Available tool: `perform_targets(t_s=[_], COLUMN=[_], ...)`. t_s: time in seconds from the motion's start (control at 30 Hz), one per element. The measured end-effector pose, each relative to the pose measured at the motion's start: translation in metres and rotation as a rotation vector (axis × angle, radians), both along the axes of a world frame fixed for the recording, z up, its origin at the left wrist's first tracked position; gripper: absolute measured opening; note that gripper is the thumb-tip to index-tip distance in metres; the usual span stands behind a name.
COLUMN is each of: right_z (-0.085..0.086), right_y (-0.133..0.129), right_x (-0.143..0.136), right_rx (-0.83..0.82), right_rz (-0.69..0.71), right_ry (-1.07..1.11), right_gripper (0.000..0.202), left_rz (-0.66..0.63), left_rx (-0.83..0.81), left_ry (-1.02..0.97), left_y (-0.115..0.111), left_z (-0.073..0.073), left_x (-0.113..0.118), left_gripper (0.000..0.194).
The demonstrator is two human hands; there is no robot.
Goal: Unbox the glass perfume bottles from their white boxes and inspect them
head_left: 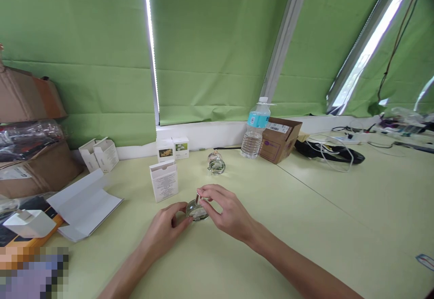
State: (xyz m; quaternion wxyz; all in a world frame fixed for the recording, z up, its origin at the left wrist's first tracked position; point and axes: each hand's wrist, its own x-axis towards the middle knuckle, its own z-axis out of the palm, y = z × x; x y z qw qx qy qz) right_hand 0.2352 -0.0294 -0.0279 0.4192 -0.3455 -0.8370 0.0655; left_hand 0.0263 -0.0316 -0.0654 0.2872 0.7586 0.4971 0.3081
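A small round glass bottle (197, 211) with clear sides lies on the table in front of me. My left hand (168, 223) grips it from the left, thumb at the near side and fingers at the far side. Over its upper edge, my right hand (226, 209) pinches a small shiny silver top (197, 198) between thumb and fingers. Whether that top is still joined to the bottle I cannot tell. Just beyond stands a glass piece (216, 163) with a pinkish-gold upper part. An open white carton (164, 182) stands behind my left hand.
Two small white boxes (181, 148) with pictures stand by the wall. Farther right are a water bottle (256, 129), a brown cardboard box (280, 143) and a black item with white cable (328, 152). Folded white card (86, 206), a white charger (30, 223) and stacked cartons (40, 168) fill the left.
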Motion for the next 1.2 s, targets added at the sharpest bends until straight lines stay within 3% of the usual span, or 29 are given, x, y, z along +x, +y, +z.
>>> perform_targets(t_s=[1.2], right_z=[-0.018], right_y=[-0.002], right_x=[-0.011], right_rx=[0.015], right_rz=[-0.069], right_ry=[0.043], right_gripper=[0.011], left_rz=[-0.006], left_rx=[0.021], left_ry=[0.013], left_y=[0.0], left_z=[-0.003], left_x=[0.001], left_gripper=[0.022])
